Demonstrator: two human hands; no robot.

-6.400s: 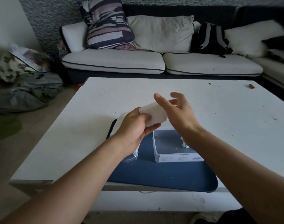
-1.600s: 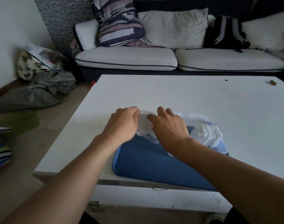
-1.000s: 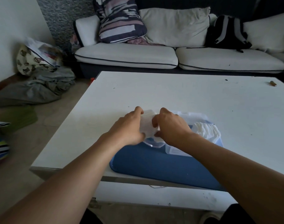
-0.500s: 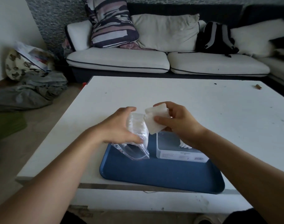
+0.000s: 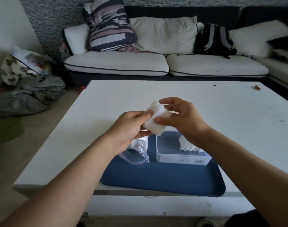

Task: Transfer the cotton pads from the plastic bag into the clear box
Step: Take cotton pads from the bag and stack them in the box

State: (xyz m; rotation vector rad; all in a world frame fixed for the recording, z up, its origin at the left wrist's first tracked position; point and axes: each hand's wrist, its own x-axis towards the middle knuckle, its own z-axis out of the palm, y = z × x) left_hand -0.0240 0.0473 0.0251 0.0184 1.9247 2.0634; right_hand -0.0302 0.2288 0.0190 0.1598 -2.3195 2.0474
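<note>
A small stack of white cotton pads [image 5: 157, 119] is held in the air above the tray, pinched between both hands. My left hand [image 5: 131, 126] grips its left edge. My right hand [image 5: 181, 119] grips its right side with thumb and fingers. Below my left hand the clear plastic bag [image 5: 137, 150] lies on the blue tray [image 5: 163, 179] with some white pads still inside. The clear box [image 5: 181, 154] stands on the tray to the right of the bag, with a row of cotton pads [image 5: 188, 145] at its right end, partly hidden by my right wrist.
The tray sits at the near edge of a white table [image 5: 222, 115]. A small brown object [image 5: 257, 87] lies at the far right of the table. Behind the table is a sofa [image 5: 140, 63] with cushions and a backpack [image 5: 213, 40]. Clothes [image 5: 30, 94] lie on the floor at left.
My left hand has let go of the bag, which now rests on the tray, and has joined my right hand on the stack of pads, raised slightly above the box.
</note>
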